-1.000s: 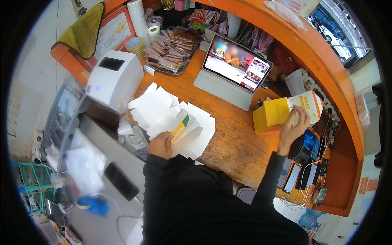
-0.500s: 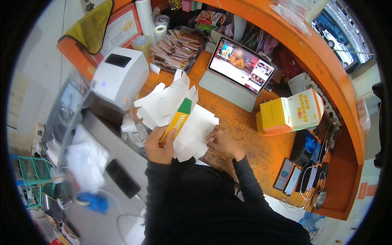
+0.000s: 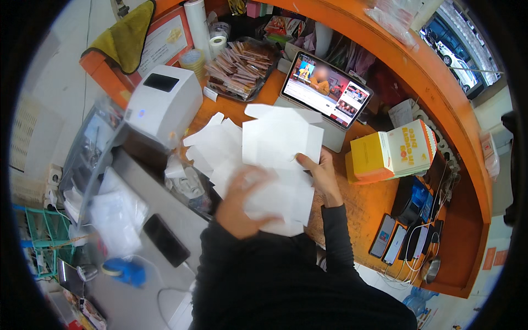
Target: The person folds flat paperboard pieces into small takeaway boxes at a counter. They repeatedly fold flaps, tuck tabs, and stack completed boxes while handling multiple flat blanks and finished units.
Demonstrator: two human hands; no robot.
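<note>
An unfolded carton blank (image 3: 281, 137), white side up with flaps spread, lies in front of me at the near edge of the orange wooden desk. My right hand (image 3: 319, 173) grips its right side, with the thumb pressed on top. Over the blank's lower left part is my left hand (image 3: 242, 203), smeared by motion, so its fingers cannot be read. More white carton blanks (image 3: 214, 143) lie to the left, partly beneath the held one.
A stack of yellow and white folded cartons (image 3: 390, 148) stands at the right. Behind the blanks is a tablet (image 3: 325, 91) on a stand. A white label printer (image 3: 162, 104) is at the left. Several phones (image 3: 382, 236) with cables lie at the right edge.
The carton blank, earlier turned on edge in my left hand with its yellow and green outside showing, now lies opened white side up. My right hand has moved up and right onto it.
</note>
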